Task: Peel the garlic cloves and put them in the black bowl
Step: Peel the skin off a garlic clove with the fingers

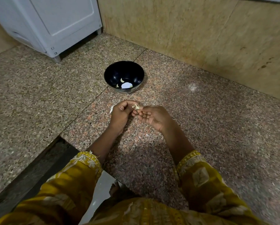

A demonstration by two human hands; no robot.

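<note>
Yellow sleeves nearest; left hand, right hand together, pinching garlic clove (two peeled cloves in black bowl).

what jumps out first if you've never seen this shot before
A glossy round black bowl sits on the speckled granite worktop, holding two pale peeled garlic cloves. Just in front of it, the left hand and right hand meet, pinching a small pale garlic clove between their fingertips.
</note>
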